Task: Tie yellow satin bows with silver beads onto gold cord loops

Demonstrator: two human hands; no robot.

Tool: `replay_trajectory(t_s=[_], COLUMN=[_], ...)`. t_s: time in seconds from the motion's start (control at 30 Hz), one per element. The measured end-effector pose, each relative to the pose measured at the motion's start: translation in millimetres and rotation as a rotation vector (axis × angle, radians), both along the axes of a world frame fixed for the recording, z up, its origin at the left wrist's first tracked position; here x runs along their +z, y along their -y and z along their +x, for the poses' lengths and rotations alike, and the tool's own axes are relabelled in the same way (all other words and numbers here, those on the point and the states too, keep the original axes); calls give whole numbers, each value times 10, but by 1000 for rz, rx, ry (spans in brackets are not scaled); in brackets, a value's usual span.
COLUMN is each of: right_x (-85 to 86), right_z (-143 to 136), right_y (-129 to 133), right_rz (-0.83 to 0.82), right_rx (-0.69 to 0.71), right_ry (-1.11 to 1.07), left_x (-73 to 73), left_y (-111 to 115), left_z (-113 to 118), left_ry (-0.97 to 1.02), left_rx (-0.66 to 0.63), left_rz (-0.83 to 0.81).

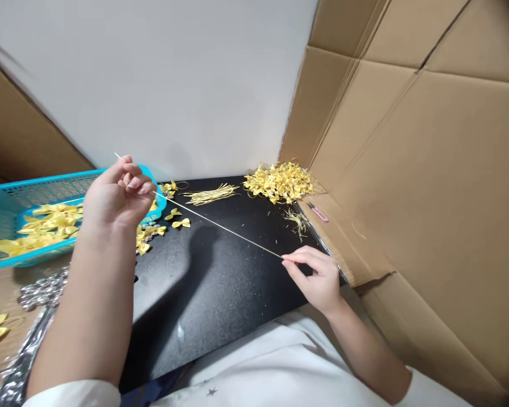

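A thin pale-yellow cord [220, 226] runs taut and slanting above the black table. My left hand [125, 189], raised at the left, is closed on the cord, and a short end sticks out above the fingers. Lower and to the right, my right hand [316, 277] pinches the cord's other end between thumb and fingertips. Below my left hand lie several yellow ribbon bows [181, 223] on the table. Behind the cord rests a bundle of yellow cords [212, 194].
A blue plastic basket [38, 182] with yellow bows stands at the left. A heap of yellow bows [280, 183] fills the back right corner. Pink thread snips [318, 212] lie on cardboard beside cord scraps [297, 220]. Cardboard walls [441, 158] rise at right. Silvery pieces [42, 289] sit at left.
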State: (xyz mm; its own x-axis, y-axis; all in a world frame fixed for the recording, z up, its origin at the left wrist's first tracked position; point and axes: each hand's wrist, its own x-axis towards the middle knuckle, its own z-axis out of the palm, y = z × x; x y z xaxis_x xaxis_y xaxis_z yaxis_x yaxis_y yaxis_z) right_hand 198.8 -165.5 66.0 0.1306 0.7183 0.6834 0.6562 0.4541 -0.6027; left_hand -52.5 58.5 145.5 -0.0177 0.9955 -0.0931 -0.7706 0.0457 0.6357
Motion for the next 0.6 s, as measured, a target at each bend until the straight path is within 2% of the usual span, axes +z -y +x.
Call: replay_trajectory(t_s=[0.27,0.6], right_x=[-27,-95], right_z=[73,158], right_y=[143,-287], right_rz=[-47,-72], right_rx=[-48,74], right_ry=[-42,-225], left_x=[-11,-155], left_y=[33,-177], left_z=[136,3], left_ry=[-69,-89], left_rx=[-45,21], left_rz=[35,-35])
